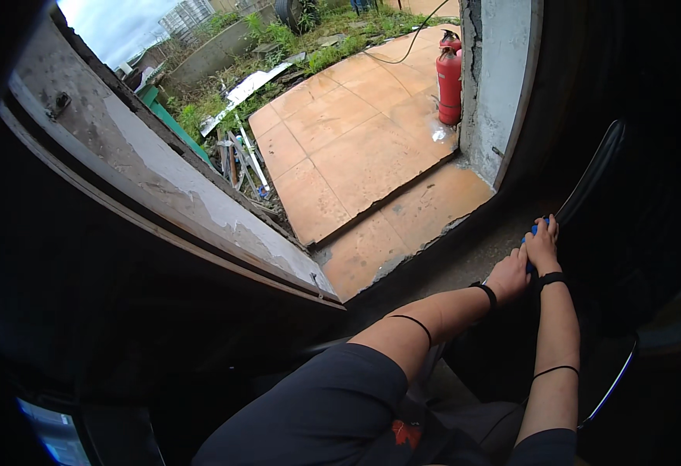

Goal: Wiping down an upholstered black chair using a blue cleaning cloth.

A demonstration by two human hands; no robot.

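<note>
Both arms reach forward to the right, and the hands meet close together in the dim area inside a doorway. My right hand (542,247) is closed around a small blue object (528,267), which shows only in bits between the fingers. Right beside and slightly below it, my left hand (509,277) is closed too, its fingers against the same blue object. The kind of object cannot be made out, as the hands cover most of it. Just beyond the right hand, a black curved edge (594,165) rises out of the dark.
Beyond the doorway lies an orange tiled slab (356,140) with a raised step edge. Red fire extinguishers (449,87) stand by the right door jamb (502,85). Scrap strips (252,159) and weeds border the slab. A peeling wall (177,190) runs along the left.
</note>
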